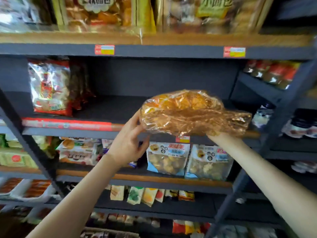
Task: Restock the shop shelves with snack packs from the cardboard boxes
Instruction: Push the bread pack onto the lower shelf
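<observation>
Bread bag (190, 114) up at the bare middle shelf (120, 109), my left hand (127, 143) pinching its 9 o'clock end, right hand (212, 133) hidden beneath, fingers untellable; I judge it light, soft, crinkly-slippery, best cradled underneath.

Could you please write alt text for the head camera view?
Two hands, left hand and right hand, hold a clear bag of golden snacks before a mostly bare dark shelf. Stocked shelves surround it.

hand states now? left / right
Left hand: grips the left end of the clear snack pack.
Right hand: hidden under the pack; supports it from below, grip cannot be told.
</observation>
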Motion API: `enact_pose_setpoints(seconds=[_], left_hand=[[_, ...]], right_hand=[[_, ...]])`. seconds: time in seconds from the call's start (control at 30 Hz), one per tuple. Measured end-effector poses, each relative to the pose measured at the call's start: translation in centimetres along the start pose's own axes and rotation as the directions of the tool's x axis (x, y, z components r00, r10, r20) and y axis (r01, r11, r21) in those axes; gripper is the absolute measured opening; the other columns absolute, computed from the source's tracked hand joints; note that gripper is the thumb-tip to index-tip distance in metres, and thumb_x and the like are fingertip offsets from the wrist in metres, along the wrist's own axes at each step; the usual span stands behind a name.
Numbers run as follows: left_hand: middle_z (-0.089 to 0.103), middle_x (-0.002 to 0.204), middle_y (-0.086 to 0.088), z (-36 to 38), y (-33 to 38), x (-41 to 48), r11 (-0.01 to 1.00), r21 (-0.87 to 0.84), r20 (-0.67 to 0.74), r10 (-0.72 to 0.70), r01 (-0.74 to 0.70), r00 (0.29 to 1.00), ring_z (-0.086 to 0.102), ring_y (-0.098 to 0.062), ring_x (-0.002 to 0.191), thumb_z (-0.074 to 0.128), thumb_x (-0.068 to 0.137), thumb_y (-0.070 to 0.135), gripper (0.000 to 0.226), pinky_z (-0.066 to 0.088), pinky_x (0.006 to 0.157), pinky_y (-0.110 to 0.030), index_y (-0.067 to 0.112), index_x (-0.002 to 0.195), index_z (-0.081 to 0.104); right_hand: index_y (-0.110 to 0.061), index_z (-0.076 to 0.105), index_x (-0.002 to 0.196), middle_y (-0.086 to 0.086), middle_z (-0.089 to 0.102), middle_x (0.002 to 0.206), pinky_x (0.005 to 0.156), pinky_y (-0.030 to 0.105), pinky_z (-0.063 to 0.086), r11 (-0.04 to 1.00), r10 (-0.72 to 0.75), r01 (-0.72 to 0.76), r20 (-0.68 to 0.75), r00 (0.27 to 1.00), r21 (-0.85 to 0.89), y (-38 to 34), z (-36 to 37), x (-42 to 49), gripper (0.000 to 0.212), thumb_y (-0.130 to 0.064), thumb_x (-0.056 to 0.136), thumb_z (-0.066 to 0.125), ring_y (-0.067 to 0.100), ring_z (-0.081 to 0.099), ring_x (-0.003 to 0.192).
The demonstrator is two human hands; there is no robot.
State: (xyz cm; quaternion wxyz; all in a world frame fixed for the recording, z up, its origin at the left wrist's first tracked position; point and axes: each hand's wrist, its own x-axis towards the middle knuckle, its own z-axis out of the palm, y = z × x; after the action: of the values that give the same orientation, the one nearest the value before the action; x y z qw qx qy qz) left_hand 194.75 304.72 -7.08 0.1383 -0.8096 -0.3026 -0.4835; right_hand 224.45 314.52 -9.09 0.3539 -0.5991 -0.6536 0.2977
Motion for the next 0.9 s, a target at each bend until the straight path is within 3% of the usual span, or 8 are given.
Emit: enact_pose_setpoints(seconds=[0.13,0.2,0.33,0.5,0.6,0.7,0.8,0.9], left_hand=[[0.060,0.106,0.000,5.4,-0.8,3.4,0.960,-0.001,0.115,-0.279,0.281,0.953,0.063,-0.019,0.093,0.049,0.085,0.031,0.044,0.043,0.077,-0.015,0.027,0.126,0.032],[0.066,0.110,-0.012,8.1,-2.1,4.7,0.928,0.019,0.098,-0.372,0.372,0.923,0.068,-0.025,0.082,0.050,0.087,0.038,0.051,0.044,0.068,-0.023,0.023,0.128,0.024],[0.061,0.114,-0.005,12.0,-4.8,8.4,0.850,0.003,0.140,-0.523,0.527,0.841,0.067,-0.027,0.086,0.062,0.090,0.019,0.064,0.052,0.075,-0.037,0.003,0.133,0.017],[0.051,0.127,0.001,14.1,-7.1,11.2,0.790,0.013,0.306,-0.587,0.613,0.750,0.061,-0.018,0.102,0.067,0.087,0.020,0.087,0.050,0.089,-0.031,0.015,0.147,0.004],[0.047,0.136,-0.006,15.4,-9.4,12.8,0.798,0.082,0.393,-0.576,0.597,0.717,0.053,-0.024,0.118,0.069,0.085,0.029,0.095,0.044,0.102,-0.041,0.024,0.150,0.001],[0.042,0.140,-0.021,16.8,-11.2,14.2,0.818,0.244,0.439,-0.572,0.521,0.693,0.042,-0.035,0.131,0.069,0.087,0.026,0.096,0.036,0.109,-0.047,0.018,0.152,-0.002],[0.044,0.138,-0.023,17.9,-12.7,15.1,0.854,0.302,0.487,-0.520,0.424,0.702,0.046,-0.035,0.128,0.065,0.090,0.029,0.095,0.038,0.107,-0.046,0.014,0.152,-0.004],[0.049,0.131,-0.021,18.6,-14.1,15.9,0.870,0.327,0.526,-0.493,0.370,0.693,0.052,-0.034,0.120,0.063,0.091,0.033,0.093,0.042,0.102,-0.046,0.015,0.152,-0.005]], right_hand=[[-0.022,0.039,0.133,-0.018,0.048,0.110,0.087,0.004,0.033,0.944,-0.331,0.328,-0.113,0.937,-0.038,-2.3,-3.7,1.1,0.054,-0.019,0.088,0.068,-0.011,0.048,0.099],[-0.020,0.021,0.145,-0.018,0.045,0.118,0.097,0.018,0.037,0.954,-0.301,0.300,-0.109,0.947,-0.025,-2.3,-4.2,2.9,0.085,-0.014,0.080,0.076,0.000,0.048,0.111],[-0.016,0.016,0.145,0.007,0.041,0.142,0.107,0.037,0.036,0.945,-0.326,0.323,-0.130,0.936,-0.049,-2.5,-4.7,7.0,0.092,-0.013,0.077,0.079,0.023,0.044,0.132],[-0.016,0.004,0.150,0.010,0.045,0.141,0.097,0.038,0.044,0.991,-0.132,0.134,-0.105,0.986,0.013,-2.9,-5.0,11.2,0.097,-0.018,0.083,0.074,0.028,0.049,0.127],[-0.019,-0.007,0.152,0.013,0.026,0.152,0.109,0.042,0.033,0.966,-0.244,0.217,-0.213,0.946,-0.142,-3.2,-4.8,13.0,0.110,-0.019,0.080,0.076,0.030,0.031,0.139],[-0.027,-0.028,0.146,0.010,-0.019,0.159,0.115,0.054,-0.010,0.646,-0.536,0.338,-0.092,0.839,-0.684,-3.7,-4.0,13.6,0.125,-0.045,0.077,0.075,0.031,-0.017,0.146],[-0.032,-0.028,0.145,0.002,-0.040,0.147,0.103,0.056,-0.027,0.329,-0.615,0.422,0.148,0.775,-0.845,-3.7,-2.6,14.5,0.120,-0.060,0.077,0.067,0.027,-0.039,0.134],[-0.037,-0.020,0.148,0.000,-0.040,0.149,0.100,0.060,-0.028,0.321,-0.486,0.377,0.190,0.853,-0.869,-3.8,-2.7,16.5,0.114,-0.067,0.076,0.062,0.029,-0.035,0.138]])
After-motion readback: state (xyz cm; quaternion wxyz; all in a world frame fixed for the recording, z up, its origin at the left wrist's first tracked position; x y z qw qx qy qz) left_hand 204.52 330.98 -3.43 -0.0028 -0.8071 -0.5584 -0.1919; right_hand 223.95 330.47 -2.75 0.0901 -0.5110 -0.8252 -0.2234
